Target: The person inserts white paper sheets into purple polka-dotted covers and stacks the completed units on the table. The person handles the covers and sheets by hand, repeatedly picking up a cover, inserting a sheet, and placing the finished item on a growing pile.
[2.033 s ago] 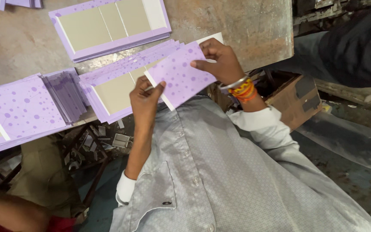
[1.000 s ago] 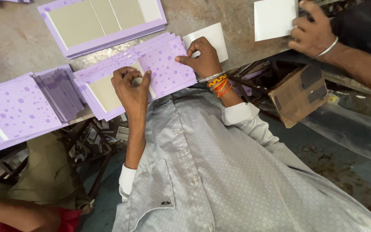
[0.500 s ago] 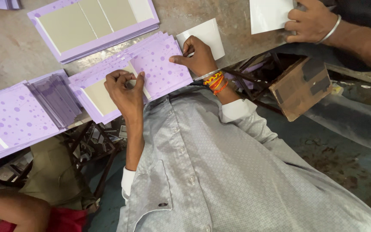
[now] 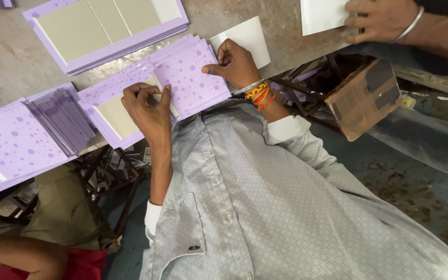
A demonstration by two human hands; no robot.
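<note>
A purple dotted cover (image 4: 190, 83) with a grey board panel (image 4: 114, 115) lies on top of a pile at the table's near edge. My left hand (image 4: 146, 109) rests on it with fingers curled, and a small pale object (image 4: 157, 96) shows under them. My right hand (image 4: 237, 65), with coloured bangles at the wrist, presses its thumb on the cover's dotted flap, fingers curled at the flap's far edge. A white card (image 4: 247, 35) lies just behind that hand.
A stack of open purple covers (image 4: 105, 31) lies further back. Purple dotted sheets (image 4: 11, 140) and a fanned pile of strips (image 4: 63, 119) are at left. Another person's hand (image 4: 379, 18) holds a white sheet (image 4: 322, 14) at top right. A cardboard box (image 4: 364, 98) sits below the table.
The dotted flap was folded down flat onto the cover. My left hand slid onto the grey panel. The other person's hand with the white sheet came into view at top right.
</note>
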